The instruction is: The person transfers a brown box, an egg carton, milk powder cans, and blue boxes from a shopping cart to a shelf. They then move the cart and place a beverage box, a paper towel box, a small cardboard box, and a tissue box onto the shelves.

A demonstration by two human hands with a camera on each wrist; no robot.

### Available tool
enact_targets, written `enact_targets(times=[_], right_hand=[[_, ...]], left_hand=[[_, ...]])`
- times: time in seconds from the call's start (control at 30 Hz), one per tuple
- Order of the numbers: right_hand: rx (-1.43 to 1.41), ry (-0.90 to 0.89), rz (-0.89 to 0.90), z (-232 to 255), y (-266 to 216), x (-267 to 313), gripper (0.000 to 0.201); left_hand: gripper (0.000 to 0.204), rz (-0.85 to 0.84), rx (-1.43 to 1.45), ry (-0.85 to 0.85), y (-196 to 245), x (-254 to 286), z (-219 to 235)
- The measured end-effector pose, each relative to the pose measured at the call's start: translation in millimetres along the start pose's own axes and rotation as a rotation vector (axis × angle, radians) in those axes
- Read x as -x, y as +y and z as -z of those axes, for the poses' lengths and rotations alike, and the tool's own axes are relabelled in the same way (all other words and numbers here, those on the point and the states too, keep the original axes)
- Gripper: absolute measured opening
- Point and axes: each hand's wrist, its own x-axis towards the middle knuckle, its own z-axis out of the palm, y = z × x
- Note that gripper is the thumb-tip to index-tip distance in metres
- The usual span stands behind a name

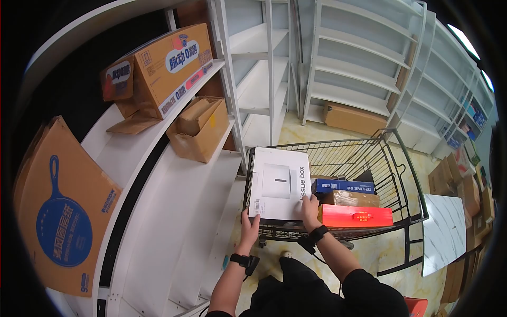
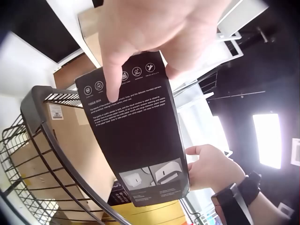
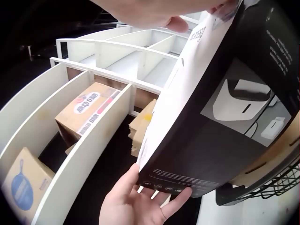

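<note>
A white and black carton printed "tissue box" (image 1: 280, 182) is held over the near left end of a black wire shopping cart (image 1: 404, 153). My left hand (image 1: 250, 228) grips its near left corner, thumb on the white face. The right hand (image 1: 310, 211) holds the opposite side near the lettering. In the left wrist view, the carton's black side (image 2: 136, 131) faces the camera, with text, icons and product photos. Inside the cart, just right of the carton, lie a blue TP-LINK box (image 1: 343, 186), a taped brown box (image 1: 351, 198) and a red box (image 1: 356, 215).
White shelving (image 1: 174, 222) curves along the left, holding a large printed carton (image 1: 174, 66), an open brown box (image 1: 199, 127) and a carton with a blue pan print (image 1: 68, 211). More shelves (image 1: 364, 58) stand behind. A marble-patterned board (image 1: 444, 232) is right of the cart.
</note>
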Motion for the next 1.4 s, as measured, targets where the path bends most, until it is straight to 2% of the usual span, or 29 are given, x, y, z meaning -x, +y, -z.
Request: enact_targets(times=[0.03, 0.1, 0.13, 0.2, 0.27, 0.3, 0.37, 0.43, 0.47, 0.53, 0.57, 0.6, 0.63, 0.7, 0.77, 0.83, 0.87, 1.0, 1.13, 1.2, 1.23, 1.3, 1.4], right_hand=[[0.002, -0.006, 0.003, -1.8, 0.7, -1.1, 0.052], [-0.353, 0.08, 0.109, -5.1, 5.8, -3.8, 0.048], [-0.499, 0.082, 0.128, -1.3, -10.4, 9.7, 0.045], [-0.561, 0.047, 0.122, 14.9, -49.7, 41.3, 0.044], [-0.621, 0.004, 0.119, 19.8, -68.0, 59.2, 0.044], [-0.717, -0.042, 0.094, 18.6, -72.7, 64.4, 0.042], [-0.814, -0.11, 0.07, 15.8, -82.1, 79.3, 0.041], [-0.905, -0.349, -0.028, 9.8, -90.6, 97.0, 0.039], [-0.941, -0.396, -0.063, -3.0, -90.0, 102.4, 0.038], [-0.875, -0.482, -0.057, -21.1, -93.6, 125.0, 0.038], [-0.814, -0.538, -0.05, -28.3, -93.5, 135.6, 0.039], [-0.774, -0.661, -0.096, -35.3, -91.2, 143.9, 0.038], [-0.766, -0.698, -0.096, -47.2, -86.1, 151.8, 0.038], [-0.752, -0.864, -0.215, -73.9, -78.6, 171.5, 0.037], [-0.67, -0.982, -0.238, -93.4, -71.9, 192.0, 0.035], [-0.594, -1.127, -0.348, -117.1, -59.3, 209.0, 0.034], [-0.422, -1.184, -0.417, -117.6, -66.3, 221.0, 0.035], [-0.427, -1.331, -0.514, -153.3, -52.8, 252.2, 0.035], [-0.297, -1.454, -0.424, -180.3, -57.7, 284.4, 0.037], [-0.23, -1.646, -0.383, -187.0, -66.5, 295.9, 0.04], [-0.221, -1.662, -0.382, -192.1, -68.7, 302.1, 0.04], [-0.103, -1.563, -0.382, -208.2, -67.8, 312.1, 0.044], [-0.068, -1.595, -0.399, -231.1, -72.8, 310.8, 0.045]], left_hand=[[0.045, -0.116, -0.052, 0.025, 2.7, 5.7, 1.6], [0.045, -0.156, -0.007, 0.041, 36.2, 22.0, 2.8], [0.045, -0.2, 0.039, 0.051, 57.5, 29.1, 4.2], [0.047, -0.244, 0.141, 0.062, 98.7, 41.5, 9.3], [0.051, -0.329, 0.24, 0.066, 112.2, 45.4, 18.7], [0.051, -0.332, 0.239, 0.079, 116.4, 47.6, 24.2], [0.054, -0.526, 0.132, 0.19, 126.1, 55.2, 36.3], [0.056, -0.567, 0.115, 0.277, 132.0, 63.2, 49.1], [0.057, -0.608, 0.045, 0.379, 138.6, 69.7, 56.6], [0.057, -0.651, -0.068, 0.576, 140.4, 81.2, 75.0], [0.057, -0.654, -0.083, 0.607, 144.1, 89.0, 86.4], [0.055, -0.692, -0.24, 0.684, 151.1, 98.0, 98.0], [0.053, -0.723, -0.4, 0.76, 157.7, 107.1, 109.0], [0.048, -0.731, -0.484, 0.862, 168.1, 123.8, 129.8], [0.049, -0.713, -0.659, 0.852, 175.1, 143.9, 150.6], [0.047, -0.698, -0.72, 0.875, 176.8, 161.0, 165.9], [0.045, -0.693, -0.762, 0.866, 177.7, 168.5, 173.1], [0.042, -0.644, -0.86, 0.905, 182.1, 194.4, 199.8], [0.038, -0.62, -0.934, 0.912, 190.8, 207.8, 237.1], [0.037, -0.58, -0.972, 0.908, 193.5, 211.3, 258.7], [0.037, -0.573, -0.981, 0.922, 188.8, 212.3, 272.1], [0.038, -0.462, -0.913, 0.791, 176.8, 212.3, 295.8], [0.039, -0.448, -0.94, 0.819, 173.9, 209.0, 311.1]])
